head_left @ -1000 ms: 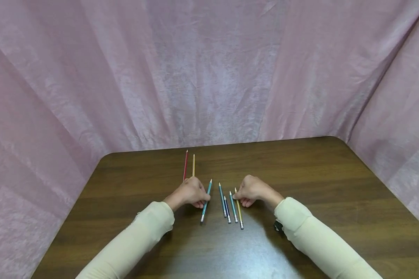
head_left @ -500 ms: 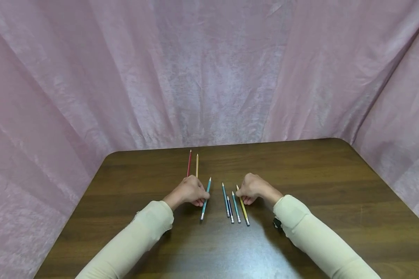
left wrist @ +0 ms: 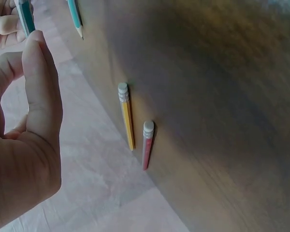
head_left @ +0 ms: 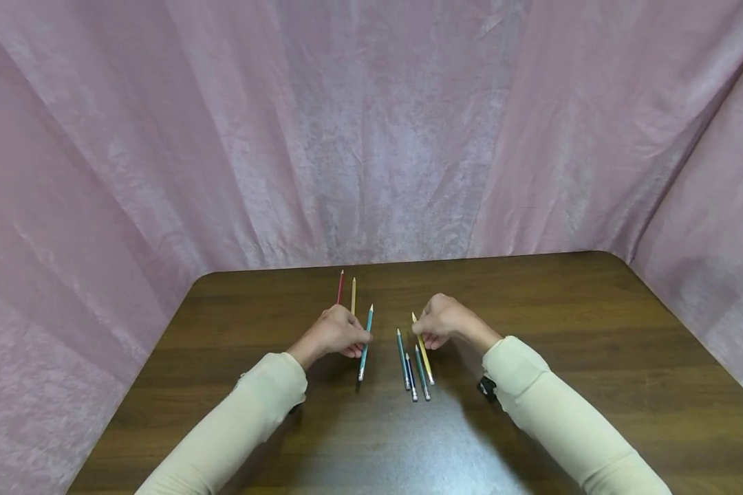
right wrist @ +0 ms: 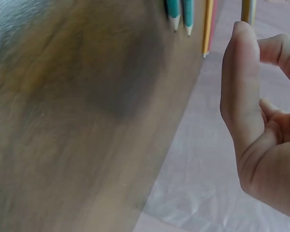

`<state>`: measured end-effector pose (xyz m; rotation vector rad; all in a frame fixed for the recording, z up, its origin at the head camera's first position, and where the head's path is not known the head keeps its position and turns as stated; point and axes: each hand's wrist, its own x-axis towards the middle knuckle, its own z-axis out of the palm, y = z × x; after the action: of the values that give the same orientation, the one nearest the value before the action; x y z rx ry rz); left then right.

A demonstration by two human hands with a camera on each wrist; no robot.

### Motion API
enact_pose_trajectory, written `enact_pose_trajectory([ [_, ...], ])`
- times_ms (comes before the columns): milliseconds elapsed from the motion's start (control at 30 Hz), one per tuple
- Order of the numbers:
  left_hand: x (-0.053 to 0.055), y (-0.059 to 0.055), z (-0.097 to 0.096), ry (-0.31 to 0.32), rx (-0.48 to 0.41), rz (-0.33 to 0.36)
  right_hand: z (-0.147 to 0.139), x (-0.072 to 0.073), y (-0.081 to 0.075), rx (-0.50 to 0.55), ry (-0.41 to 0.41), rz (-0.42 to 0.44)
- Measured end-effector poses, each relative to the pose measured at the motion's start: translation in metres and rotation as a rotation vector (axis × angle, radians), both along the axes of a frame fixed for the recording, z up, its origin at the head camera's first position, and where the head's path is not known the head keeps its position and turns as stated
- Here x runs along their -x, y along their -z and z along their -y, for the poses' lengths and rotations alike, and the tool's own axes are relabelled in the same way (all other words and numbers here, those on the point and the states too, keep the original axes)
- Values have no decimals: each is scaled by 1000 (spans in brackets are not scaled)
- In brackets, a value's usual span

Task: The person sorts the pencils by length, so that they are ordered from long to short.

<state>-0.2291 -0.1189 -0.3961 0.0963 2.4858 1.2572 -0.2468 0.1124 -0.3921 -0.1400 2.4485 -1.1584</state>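
Between thumb and fingers, my left hand (head_left: 339,331) pinches a teal pencil (head_left: 363,364), point away from me and eraser end toward me; it appears raised off the table. My right hand (head_left: 446,321) pinches a yellow pencil (head_left: 426,359) near its pointed end, also apparently lifted. Between the hands lie a teal pencil (head_left: 402,357), a dark blue pencil (head_left: 411,377) and another teal pencil (head_left: 422,375), close together. Beyond the left hand are a red pencil (head_left: 340,289) and a second yellow pencil (head_left: 353,295); their eraser ends show in the left wrist view.
The brown wooden table (head_left: 551,295) has rounded far corners. Pink velvety curtain (head_left: 396,137) hangs behind its far edge and along the sides. A small black object (head_left: 486,388) sits under the right wrist.
The left hand has raised the teal pencil slightly and moved it away from me. The right hand has shifted the yellow pencil away and a little left, over the neighbouring teal pencil's side.
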Motion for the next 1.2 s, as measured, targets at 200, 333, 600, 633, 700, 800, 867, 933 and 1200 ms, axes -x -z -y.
enact_pose_trajectory([
  [200,5,-4,0,-47,-8,-36,3,2,-5,21,14,-43],
  [333,10,-5,0,-72,-23,-47,4,6,-6,34,18,-67],
  [600,21,-8,-2,-108,-29,-66,5,14,-9,105,10,-46],
  [633,22,-9,-2,-106,-24,-70,5,15,-9,118,10,-44],
  [700,24,-11,-3,-102,-15,-76,6,17,-9,141,12,-43],
  [800,27,-14,-4,-97,4,-81,6,19,-10,171,17,-47],
  [867,29,-16,-5,-98,12,-79,7,20,-11,185,21,-48],
  [933,31,-17,-5,-101,18,-78,8,21,-12,197,28,-47],
  [1200,41,-15,-7,-145,26,-77,15,27,-16,225,55,-52],
])
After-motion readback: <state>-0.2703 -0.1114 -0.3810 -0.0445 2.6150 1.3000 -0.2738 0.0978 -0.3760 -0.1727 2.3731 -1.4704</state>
